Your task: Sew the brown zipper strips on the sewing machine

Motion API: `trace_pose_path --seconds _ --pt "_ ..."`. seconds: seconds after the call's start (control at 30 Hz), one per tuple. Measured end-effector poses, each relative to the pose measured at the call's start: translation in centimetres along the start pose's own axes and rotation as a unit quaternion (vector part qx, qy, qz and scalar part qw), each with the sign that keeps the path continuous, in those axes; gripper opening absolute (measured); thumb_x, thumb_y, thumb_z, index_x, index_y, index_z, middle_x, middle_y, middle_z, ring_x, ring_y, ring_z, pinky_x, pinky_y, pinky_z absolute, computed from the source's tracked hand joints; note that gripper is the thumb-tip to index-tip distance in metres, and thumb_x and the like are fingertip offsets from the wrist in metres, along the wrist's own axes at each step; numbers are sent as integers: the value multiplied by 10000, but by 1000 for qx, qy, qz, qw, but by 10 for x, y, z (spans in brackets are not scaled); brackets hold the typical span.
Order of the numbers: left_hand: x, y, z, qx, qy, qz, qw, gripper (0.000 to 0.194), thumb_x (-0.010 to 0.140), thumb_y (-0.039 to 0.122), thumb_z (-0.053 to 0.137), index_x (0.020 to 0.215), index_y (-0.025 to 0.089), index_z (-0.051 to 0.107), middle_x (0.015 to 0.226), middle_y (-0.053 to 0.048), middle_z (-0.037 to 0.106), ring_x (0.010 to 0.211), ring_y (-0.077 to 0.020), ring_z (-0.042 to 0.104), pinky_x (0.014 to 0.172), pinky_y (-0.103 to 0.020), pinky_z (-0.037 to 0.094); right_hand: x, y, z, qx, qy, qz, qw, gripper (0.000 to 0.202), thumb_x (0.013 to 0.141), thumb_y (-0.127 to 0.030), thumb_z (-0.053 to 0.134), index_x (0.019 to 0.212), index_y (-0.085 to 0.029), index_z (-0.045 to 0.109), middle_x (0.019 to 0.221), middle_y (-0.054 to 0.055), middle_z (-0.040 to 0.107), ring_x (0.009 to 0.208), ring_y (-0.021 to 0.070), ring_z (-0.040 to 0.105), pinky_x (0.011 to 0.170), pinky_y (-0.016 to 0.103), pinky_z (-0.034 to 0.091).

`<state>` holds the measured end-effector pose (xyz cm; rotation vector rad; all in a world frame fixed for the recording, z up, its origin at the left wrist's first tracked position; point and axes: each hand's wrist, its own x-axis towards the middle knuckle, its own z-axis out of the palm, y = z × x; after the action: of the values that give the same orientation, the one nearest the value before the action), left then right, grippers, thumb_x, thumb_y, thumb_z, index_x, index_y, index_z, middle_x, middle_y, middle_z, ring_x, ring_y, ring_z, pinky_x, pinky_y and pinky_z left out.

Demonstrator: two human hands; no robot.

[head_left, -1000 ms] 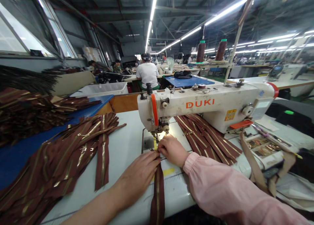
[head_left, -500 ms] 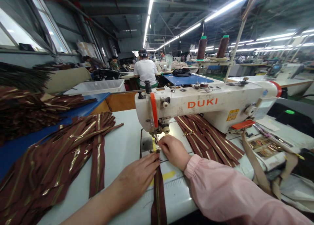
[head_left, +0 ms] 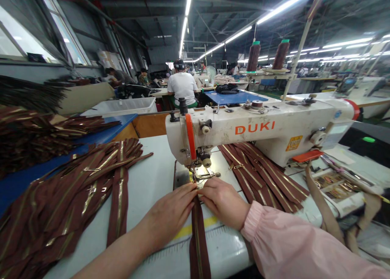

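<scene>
A brown zipper (head_left: pixel 198 240) with gold teeth runs from the front edge of the table up to the needle area of a white sewing machine (head_left: pixel 225 128). My left hand (head_left: pixel 172 212) lies along the zipper's left side, its fingertips closed on the upper end. From the right, my right hand (head_left: pixel 224 197) pinches the same end with thumb and forefinger. Both sets of fingertips meet just in front of the presser foot (head_left: pixel 195 174), and they hide the very tip of the zipper.
Brown zippers (head_left: pixel 67 206) are heaped on the left, with another bundle (head_left: pixel 258 177) under the machine arm. A parts tray (head_left: pixel 338 185) and a beige strap (head_left: pixel 324 210) are at right. Thread cones (head_left: pixel 254 56) stand behind. A person in white (head_left: pixel 182 86) sits ahead.
My right hand has drawn back from beside the needle toward me and now pinches the zipper end next to my left fingertips. The view has shifted slightly.
</scene>
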<state>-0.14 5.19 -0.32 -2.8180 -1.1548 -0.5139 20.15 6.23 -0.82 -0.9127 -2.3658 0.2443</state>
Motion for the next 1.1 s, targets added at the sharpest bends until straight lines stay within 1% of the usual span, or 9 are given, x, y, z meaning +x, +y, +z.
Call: trace_pose_path --seconds 0.07,0.17,0.27,0.33,0.43,0.5,0.7,0.87,1.1 --pt "2 0 0 -1 2 -2 1000 325 927 210 374 1174 159 580 1244 -103 626 1149 -205 581 992 -379 465 1 0 0 -16 -3 -3 1000 209 931 -175 457 922 -158 665 857 69 633 848 182 544 760 280 439" --pt "4 -3 2 1 4 -8 1000 330 931 213 361 1172 151 578 1232 -109 632 1147 -206 581 987 -378 469 3 -1 0 -43 -15 -15 999 177 917 -168 485 897 -147 660 849 66 633 834 188 531 737 284 434" --pt "6 -7 5 9 4 -17 1000 344 923 200 360 1195 144 562 1231 -114 631 1153 -204 576 987 -378 468 4 -1 1 -64 -17 -30 997 187 929 -176 471 864 -154 645 845 63 623 843 192 513 748 292 427" --pt "7 -9 7 13 -2 -22 1000 356 921 202 357 1214 134 548 1242 -122 622 1158 -205 572 983 -379 472 5 0 3 -76 -19 -32 996 207 941 -187 451 846 -163 633 837 59 613 846 193 504 751 295 423" --pt "8 -12 7 16 -10 -31 999 359 924 214 355 1225 142 538 1249 -118 617 1161 -201 569 978 -379 477 6 2 5 -89 -29 -30 995 175 933 -184 468 846 -166 619 837 55 600 845 195 495 744 299 422" --pt "9 -12 7 18 -10 -34 999 355 926 217 352 1219 153 541 1244 -110 621 1157 -196 572 979 -376 476 6 2 6 -92 -34 -30 995 144 922 -173 487 860 -164 616 843 57 596 847 198 490 742 304 419" --pt "12 -14 8 26 6 -27 999 361 934 224 333 1209 127 545 1227 -129 628 1138 -218 586 969 -397 484 8 2 4 -89 -41 -24 995 114 912 -160 507 917 -146 621 884 69 599 875 204 481 769 316 414" --pt "13 -14 9 36 7 -21 999 364 946 230 308 1190 116 552 1211 -137 635 1130 -219 590 964 -396 489 9 2 4 -99 -52 -19 994 93 900 -154 532 918 -139 622 899 65 598 892 201 476 784 314 416" --pt "9 -12 10 38 22 -11 999 348 933 208 323 1187 132 548 1211 -131 634 1128 -226 591 956 -399 498 5 -3 4 -92 -46 -16 995 94 911 -174 524 898 -150 614 884 47 593 872 191 483 772 304 415"
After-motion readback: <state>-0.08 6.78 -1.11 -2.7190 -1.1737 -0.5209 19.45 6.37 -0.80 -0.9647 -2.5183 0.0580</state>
